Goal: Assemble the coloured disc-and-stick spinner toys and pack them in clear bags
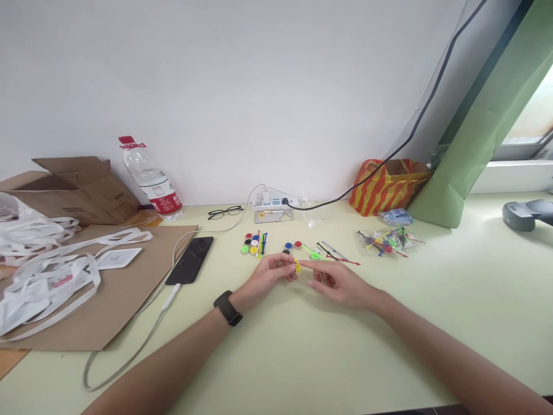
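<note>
My left hand (268, 276), with a black watch on its wrist, pinches a small yellow plastic piece (298, 266). The outstretched index finger of my right hand (341, 282) touches or nearly touches that piece. Its thumb is apart and its other fingers are curled. Just beyond my hands lie a blue disc (288, 246), a red disc (298, 245) and a green disc (315, 256). A red arrow-tipped stick (352, 263) and some dark and blue sticks are beside them. Farther left, several coloured discs (253, 251) lie by a row of coloured sticks (262, 245).
A clear bag of coloured parts (389, 241) lies right. Along the wall are a power strip (274, 200), glasses (225, 212), a water bottle (155, 184) and a striped bag (384, 187). A phone (190, 260) with a cable lies left, beside a cardboard sheet (129, 288).
</note>
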The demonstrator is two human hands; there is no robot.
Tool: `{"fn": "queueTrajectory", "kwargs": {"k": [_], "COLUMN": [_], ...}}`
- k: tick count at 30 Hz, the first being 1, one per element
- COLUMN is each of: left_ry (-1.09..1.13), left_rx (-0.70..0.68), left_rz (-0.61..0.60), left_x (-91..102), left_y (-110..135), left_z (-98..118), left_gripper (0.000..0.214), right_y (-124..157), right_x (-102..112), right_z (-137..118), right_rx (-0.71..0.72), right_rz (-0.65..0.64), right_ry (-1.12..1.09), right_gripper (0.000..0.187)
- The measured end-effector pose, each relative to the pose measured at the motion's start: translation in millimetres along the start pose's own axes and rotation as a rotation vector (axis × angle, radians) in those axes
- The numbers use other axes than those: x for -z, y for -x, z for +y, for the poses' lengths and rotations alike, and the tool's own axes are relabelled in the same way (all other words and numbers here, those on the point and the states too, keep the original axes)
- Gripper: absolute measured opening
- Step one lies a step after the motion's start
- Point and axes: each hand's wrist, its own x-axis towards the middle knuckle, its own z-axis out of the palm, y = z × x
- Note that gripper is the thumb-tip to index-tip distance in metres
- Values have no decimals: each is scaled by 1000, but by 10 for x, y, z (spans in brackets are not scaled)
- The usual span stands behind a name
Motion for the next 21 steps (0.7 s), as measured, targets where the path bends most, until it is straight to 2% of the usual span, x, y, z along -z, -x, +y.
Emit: {"fn": "queueTrajectory", "kwargs": {"k": [3, 5, 9, 10, 12, 14, 15, 16, 18, 21], "left_ry": [-1, -6, -34, -45, -65, -74, -74, -71, -67, -77], "left_rx": [-9, -23, -65, -75, -89, -89, -82, -75, -59, -44], "left_rz": [14, 25, 61, 80, 125, 159, 165, 166, 153, 137], "left_x": [-1, 0, 3, 4, 7, 9, 10, 10, 8, 6], "left_y": [6, 11, 12, 10, 2, -6, -9, -12, -13, -7], "left_z": [-1, 1, 1, 0, -4, -9, -11, -13, -13, -9], "left_gripper": [31, 30, 30, 31, 31, 31, 31, 31, 31, 31], "right_y": [-16, -37, -60, -55, -29, 3, 15, 22, 14, -36], "right_x": [11, 19, 34, 42, 72, 122, 151, 179, 222, 225], "right_z": [-5, -28, -80, -87, -97, -105, -110, -115, -117, -81], "right_rx": [-28, -76, -309, -371, -430, -382, -339, -301, -278, -339], "right_rz": [70, 136, 216, 195, 24, -208, -280, -302, -228, -112], "right_ry": [-54, -165, -496, -573, -720, -840, -878, -900, -902, -879], "right_gripper": [52, 54, 62, 59, 55, 72, 76, 78, 75, 63]}}
